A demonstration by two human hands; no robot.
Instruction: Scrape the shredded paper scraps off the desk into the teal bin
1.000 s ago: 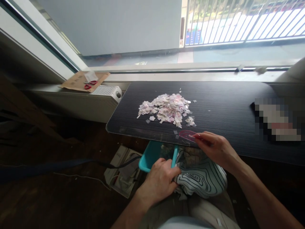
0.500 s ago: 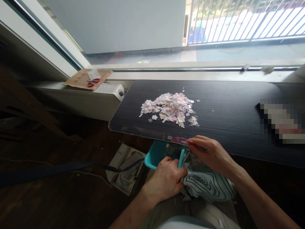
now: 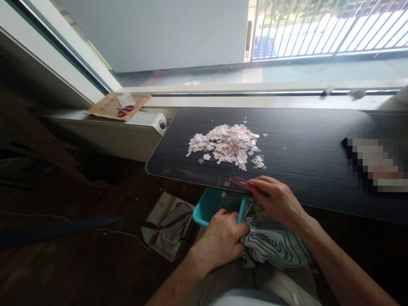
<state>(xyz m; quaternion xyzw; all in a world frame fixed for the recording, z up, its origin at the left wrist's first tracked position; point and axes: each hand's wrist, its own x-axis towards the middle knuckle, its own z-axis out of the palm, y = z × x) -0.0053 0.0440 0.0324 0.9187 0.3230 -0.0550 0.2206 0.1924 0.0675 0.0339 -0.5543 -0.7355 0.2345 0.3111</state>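
My left hand point(image 3: 221, 238) is closed over the near rim of a teal plastic bin point(image 3: 200, 212), held just below the table's front edge. A cloth with black wavy lines point(image 3: 274, 244) lies beside that hand on my lap. Between the fingers of my right hand point(image 3: 277, 197) is a thin, pink, see-through plastic strip point(image 3: 238, 182), its rounded tip over the table edge. A small clear scrap point(image 3: 227, 184) lies near the tip. Farther back, a heap of small white and pinkish scraps point(image 3: 232, 142) is spread on the dark table point(image 3: 306, 153).
Red-handled scissors point(image 3: 126, 110) rest on a brown envelope point(image 3: 105, 104) at the left, beside a white radiator point(image 3: 146, 119). A blurred-out object point(image 3: 379, 165) lies on the table's right. Below at left are a beige box point(image 3: 168, 229) and a dark strap point(image 3: 95, 225).
My right hand has risen slightly and moved a little left with the pink strip, whose tip now sits farther onto the table. My left hand and the bin have hardly moved.
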